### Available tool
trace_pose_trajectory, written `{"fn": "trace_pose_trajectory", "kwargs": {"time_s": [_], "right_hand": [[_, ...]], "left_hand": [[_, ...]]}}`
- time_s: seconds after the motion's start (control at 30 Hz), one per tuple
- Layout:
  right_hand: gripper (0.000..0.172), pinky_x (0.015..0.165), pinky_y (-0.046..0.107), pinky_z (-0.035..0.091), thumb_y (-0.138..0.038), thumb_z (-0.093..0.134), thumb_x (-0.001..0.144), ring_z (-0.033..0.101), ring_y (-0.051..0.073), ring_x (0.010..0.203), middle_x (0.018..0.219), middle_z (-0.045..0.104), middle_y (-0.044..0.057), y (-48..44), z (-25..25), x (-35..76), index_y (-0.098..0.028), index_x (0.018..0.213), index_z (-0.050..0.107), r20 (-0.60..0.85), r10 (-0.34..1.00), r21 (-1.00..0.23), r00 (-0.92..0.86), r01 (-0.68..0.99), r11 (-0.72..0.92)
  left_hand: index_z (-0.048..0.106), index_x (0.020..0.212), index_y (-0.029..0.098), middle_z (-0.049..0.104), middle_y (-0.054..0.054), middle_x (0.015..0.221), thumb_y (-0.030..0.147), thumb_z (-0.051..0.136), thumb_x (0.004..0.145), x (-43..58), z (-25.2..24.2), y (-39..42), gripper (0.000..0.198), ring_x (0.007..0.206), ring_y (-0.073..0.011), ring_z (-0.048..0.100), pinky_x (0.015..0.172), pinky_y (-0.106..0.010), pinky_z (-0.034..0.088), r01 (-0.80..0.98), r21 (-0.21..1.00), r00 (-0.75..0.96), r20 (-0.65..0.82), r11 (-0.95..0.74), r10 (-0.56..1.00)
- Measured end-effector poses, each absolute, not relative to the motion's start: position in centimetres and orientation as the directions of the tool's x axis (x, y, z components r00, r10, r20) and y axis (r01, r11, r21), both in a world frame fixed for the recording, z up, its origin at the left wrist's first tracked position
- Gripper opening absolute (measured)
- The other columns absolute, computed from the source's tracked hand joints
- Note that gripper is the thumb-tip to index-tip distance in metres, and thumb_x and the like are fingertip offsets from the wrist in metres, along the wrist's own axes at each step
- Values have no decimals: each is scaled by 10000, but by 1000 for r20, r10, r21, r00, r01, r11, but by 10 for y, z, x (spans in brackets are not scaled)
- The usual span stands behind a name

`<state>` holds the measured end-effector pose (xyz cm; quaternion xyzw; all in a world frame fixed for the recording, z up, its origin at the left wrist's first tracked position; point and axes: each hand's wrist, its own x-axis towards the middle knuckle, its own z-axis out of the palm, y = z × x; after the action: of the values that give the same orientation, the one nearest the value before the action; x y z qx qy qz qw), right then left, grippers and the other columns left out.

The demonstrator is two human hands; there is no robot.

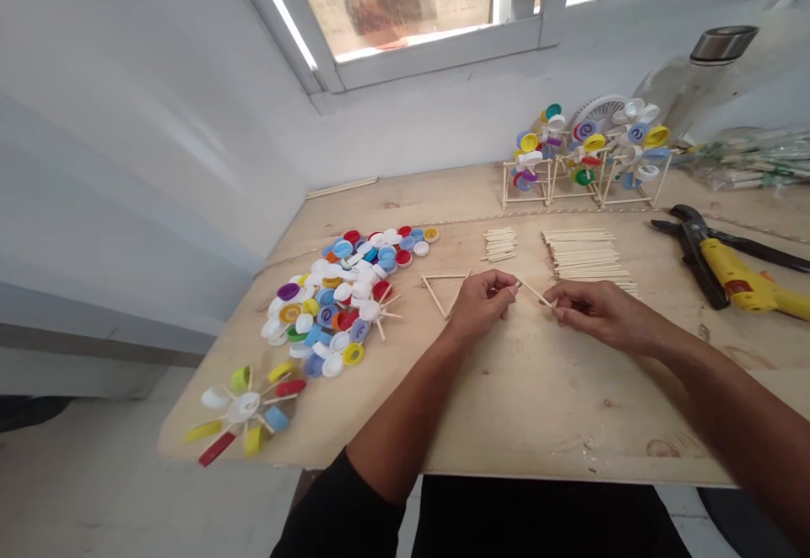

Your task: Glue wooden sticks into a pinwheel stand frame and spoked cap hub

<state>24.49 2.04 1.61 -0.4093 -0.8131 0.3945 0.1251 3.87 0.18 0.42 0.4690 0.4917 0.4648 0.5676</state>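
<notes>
While both hands (481, 305) pinch it narrowly, a thin wooden stick (535, 293) bridges them.

A black sleeve (335, 503) around the left upper arm: plain, matte cloth, with a soft hem across the arm and no clear detail in the dark fabric. More black cloth (544, 524) across the front of the body, along the bottom edge of the view, likely the same top, though seams and folds too dark to make out. Below the hem, a bare left forearm (405, 406) narrowing to the wrist and a bare left hand (481, 305). On the other side, a bare right forearm (715, 389), long and tapering, and a bare right hand (607, 315). Fingernails on both hands too small to describe.
</notes>
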Motion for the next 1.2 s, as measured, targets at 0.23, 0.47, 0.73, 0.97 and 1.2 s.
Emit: {"fn": "trace_pose_trajectory", "kwargs": {"time_s": [0.23, 0.47, 0.73, 0.97, 1.2], "right_hand": [[287, 575, 245, 374, -404, 439, 864, 497, 120, 617, 695, 568, 4, 17, 29, 240, -176, 894, 609, -152, 755, -842, -638, 484, 240], [353, 503, 232, 366, -449, 433, 870, 482, 104, 556, 654, 575, 13, 17, 30, 241, -149, 926, 610, -205, 759, -926, -618, 373, 53], [356, 509, 238, 387, -442, 462, 854, 491, 106, 573, 696, 609, 34, 17, 28, 242, -146, 982, 613, -213, 771, -925, -600, 378, 38], [351, 485, 230, 376, -421, 475, 839, 493, 100, 539, 666, 612, 22, 18, 27, 240, -145, 1002, 616, -223, 763, -904, -607, 422, 72], [314, 498, 229, 371, -390, 465, 838, 488, 101, 544, 699, 600, 14, 17, 20, 238, -160, 980, 627, -184, 786, -880, -590, 455, 135]], "left_hand": [[596, 747, 135, 596, 17, 580, 246, 626, 686, 37, -2, 4, 130, 404, -48, 444, 426, -184, 339, -59, 990, 114, -124, 131, 986], [589, 751, 136, 606, 15, 579, 256, 628, 690, 37, -5, 5, 140, 408, -51, 456, 425, -181, 346, -64, 988, 126, -133, 141, 983], [592, 784, 134, 622, 6, 597, 284, 635, 697, 36, -5, 5, 178, 417, -56, 481, 429, -185, 344, -79, 984, 149, -148, 161, 978], [598, 794, 135, 620, 10, 601, 298, 671, 679, 35, -5, 5, 213, 427, -63, 503, 448, -196, 359, -129, 974, 175, -160, 184, 971], [581, 828, 133, 634, -5, 640, 264, 730, 630, 35, 0, 3, 280, 501, -82, 546, 525, -219, 402, -406, 854, 241, -244, 326, 939]]}}
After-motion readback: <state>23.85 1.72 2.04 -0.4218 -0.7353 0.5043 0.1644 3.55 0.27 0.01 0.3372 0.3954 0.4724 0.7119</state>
